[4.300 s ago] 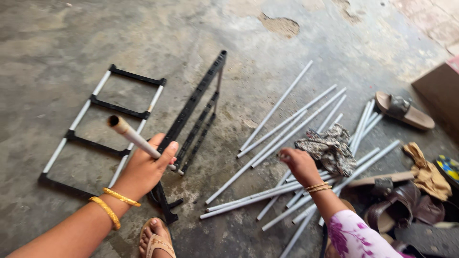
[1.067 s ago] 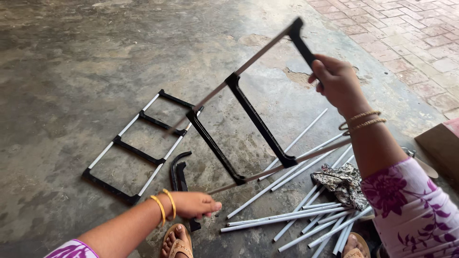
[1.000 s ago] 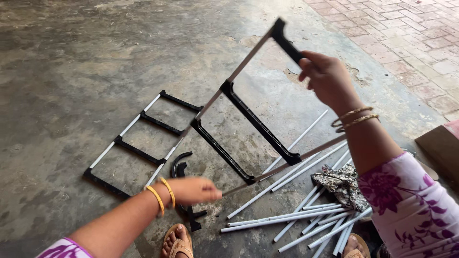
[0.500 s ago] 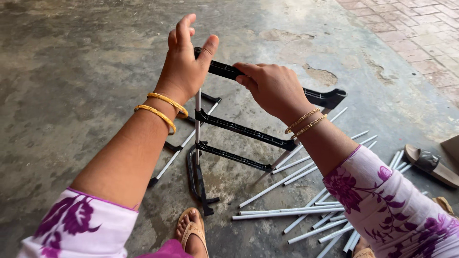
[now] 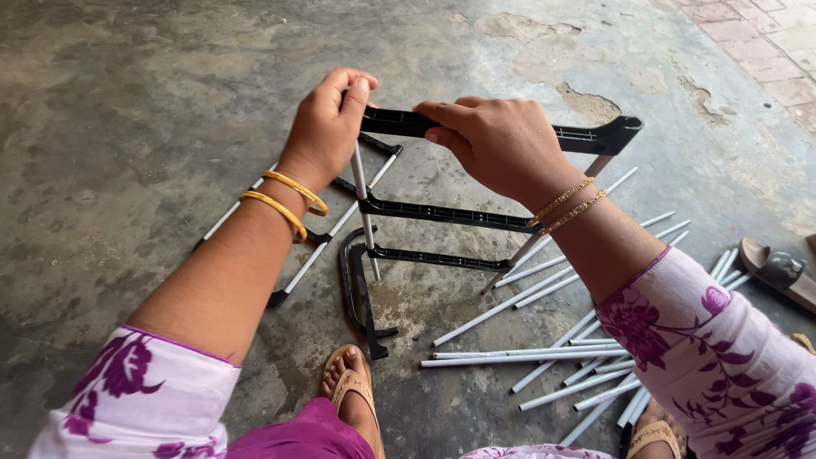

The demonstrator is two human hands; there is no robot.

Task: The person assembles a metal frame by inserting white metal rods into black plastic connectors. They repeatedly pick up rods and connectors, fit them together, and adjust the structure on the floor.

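Black plastic fills both grips: the left hand (image 5: 330, 119) is curled tight around the near end of the top crossbar (image 5: 586, 136), right where a white upright tube (image 5: 364, 204) meets it, and the right hand (image 5: 493, 140) is wrapped over the same bar a little further along, knuckles up. Both wrists are bent downward, forearms reaching out from the body, yellow bangles on the left wrist and thinner ones on the right.

Below the hands the frame stands upright on the concrete floor (image 5: 127, 102), two more black crossbars (image 5: 442, 212) one under the other between the uprights. A second ladder-like frame (image 5: 289, 229) lies flat behind it, and a loose curved black piece (image 5: 353, 285) sits at its foot, just beside the person's sandalled foot (image 5: 348, 382).

To my eye the risk is at that left corner: if the tube is not square to its socket, pressing down could pop it out or tip the whole frame sideways, since only the hands steady it. Loose white tubes (image 5: 527, 353) lie scattered close on the right and could roll underfoot. A sandal (image 5: 778, 272) rests beyond them.
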